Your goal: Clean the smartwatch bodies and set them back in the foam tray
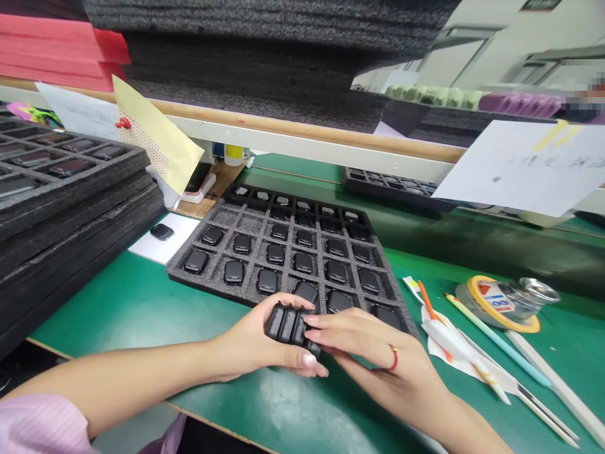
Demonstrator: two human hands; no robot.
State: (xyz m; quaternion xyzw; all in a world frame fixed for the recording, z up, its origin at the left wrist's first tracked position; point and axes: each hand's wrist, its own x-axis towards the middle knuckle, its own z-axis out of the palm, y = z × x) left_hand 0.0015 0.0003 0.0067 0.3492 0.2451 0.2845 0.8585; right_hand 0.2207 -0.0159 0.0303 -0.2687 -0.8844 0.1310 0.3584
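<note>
My left hand (278, 340) is wrapped round a row of several black smartwatch bodies (287, 325) without straps, pressed side by side. At the right end of that row, the fingers of my right hand (373, 347) close on a watch body, partly hidden by them. Just beyond both hands lies a black foam tray (220, 217) with square compartments. Many compartments hold a black watch body, such as this one (234, 272) near the front. Two compartments towards the back left hold none. My hands cover part of the tray's front edge.
Stacked foam trays (70, 208) rise at the left. A single watch body (162, 231) rests on white paper (177, 236). To the right lie tweezers (548, 416), a light-blue stick (510, 350) and a glass bottle (496, 302). A shelf edge (293, 129) crosses above, with papers hanging.
</note>
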